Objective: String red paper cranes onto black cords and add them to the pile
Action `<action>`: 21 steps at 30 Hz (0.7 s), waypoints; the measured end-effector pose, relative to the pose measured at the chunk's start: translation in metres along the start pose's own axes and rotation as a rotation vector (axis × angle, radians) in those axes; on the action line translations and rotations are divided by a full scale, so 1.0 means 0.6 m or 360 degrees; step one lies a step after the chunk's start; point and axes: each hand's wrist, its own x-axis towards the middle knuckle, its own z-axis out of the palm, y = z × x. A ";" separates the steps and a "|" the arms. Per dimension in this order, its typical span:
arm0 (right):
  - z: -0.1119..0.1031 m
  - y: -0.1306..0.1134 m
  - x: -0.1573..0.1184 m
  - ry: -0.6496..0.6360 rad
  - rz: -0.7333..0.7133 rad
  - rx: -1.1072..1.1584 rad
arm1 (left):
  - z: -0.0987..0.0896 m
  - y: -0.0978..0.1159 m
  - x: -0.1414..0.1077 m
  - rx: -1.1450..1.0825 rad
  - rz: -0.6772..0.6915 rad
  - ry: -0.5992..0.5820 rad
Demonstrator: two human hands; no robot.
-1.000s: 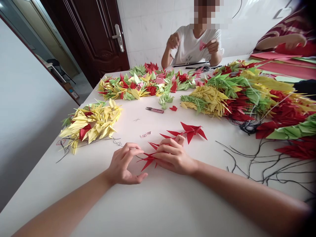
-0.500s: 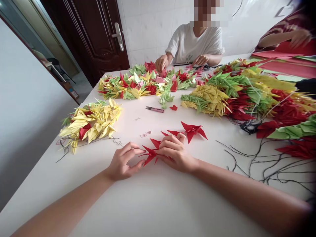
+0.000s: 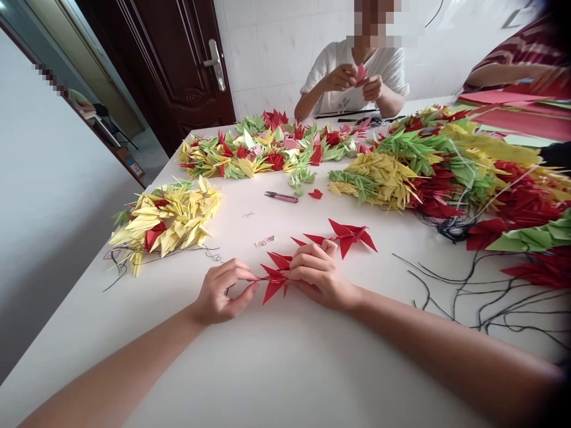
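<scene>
Holding red origami crane [image 3: 275,282], between left hand [image 3: 220,290], right hand [image 3: 320,276]

Left hand [image 3: 222,290] closed further onto red paper crane [image 3: 274,282] | co-worker's hands [image 3: 341,77] raised | pink paper crane [image 3: 360,72] lifted higher

Open passage is offered by the white table [image 3: 285,374] on the near side of the pink-handled thread snips [image 3: 281,197], where a broad bare stretch is left in front of the left grip [image 3: 220,291] and the right grip [image 3: 319,276]. Between the snips and the grips, the way is interrupted only by small paper tags [image 3: 264,243] and the strung red paper cranes [image 3: 348,235]. Left of the snips, passage is blocked by a heap of yellow paper cranes [image 3: 167,217]; right of them, by a dense bank of folded cranes [image 3: 379,181]. Beyond them, the way is closed by a long crane row [image 3: 263,151], and further right, loose black threads [image 3: 464,291] are strewn across the table.
</scene>
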 end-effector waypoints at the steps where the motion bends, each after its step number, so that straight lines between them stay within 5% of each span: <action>1: 0.000 0.000 0.000 0.0000 0.0007 0.0005 | -0.001 0.000 0.000 -0.0002 0.0006 0.0010; 14: -0.001 0.000 0.000 0.0018 0.0048 0.0051 | -0.002 -0.003 0.000 -0.0123 0.0040 -0.0223; 21: -0.002 0.002 -0.002 -0.0065 0.0087 -0.0006 | -0.001 -0.002 0.001 -0.0088 0.0017 -0.0179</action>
